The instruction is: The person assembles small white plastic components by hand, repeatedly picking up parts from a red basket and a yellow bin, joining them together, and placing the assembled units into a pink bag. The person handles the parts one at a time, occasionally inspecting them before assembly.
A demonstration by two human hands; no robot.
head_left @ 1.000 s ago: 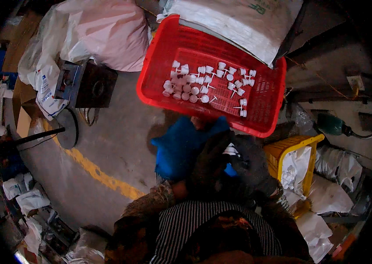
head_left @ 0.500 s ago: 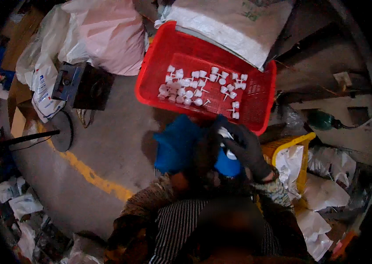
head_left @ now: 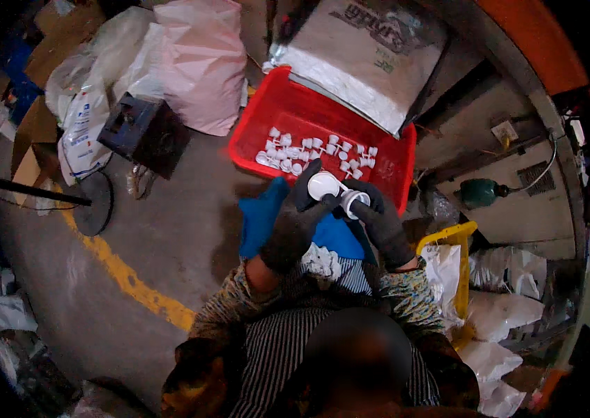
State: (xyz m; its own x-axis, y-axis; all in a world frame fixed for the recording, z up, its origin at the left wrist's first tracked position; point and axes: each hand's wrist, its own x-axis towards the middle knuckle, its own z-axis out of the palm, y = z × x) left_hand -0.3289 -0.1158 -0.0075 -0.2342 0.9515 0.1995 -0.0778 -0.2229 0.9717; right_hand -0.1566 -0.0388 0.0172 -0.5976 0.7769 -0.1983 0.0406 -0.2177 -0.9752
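My left hand, in a dark glove, is closed on the left end of a white plastic piece with round, cup-like ends. My gloved right hand grips its other end, a white ring shape. Both hands are in front of me, just short of the red plastic basket. Several similar small white plastic parts lie scattered on the basket's floor. Whether the two round ends are one piece or two joined pieces is hard to tell. Below the hands, crumpled white material rests on my lap.
A white sack lies against the basket's far side. At left stand a pinkish bag, a dark box and a round-based stand. A yellow crate with white bags is at right. Blue cloth covers my legs.
My left hand has come up into clear sight and now grips the white piece along with the right. The piece is held farther forward. The view has shifted, and crumpled white material shows on my lap.
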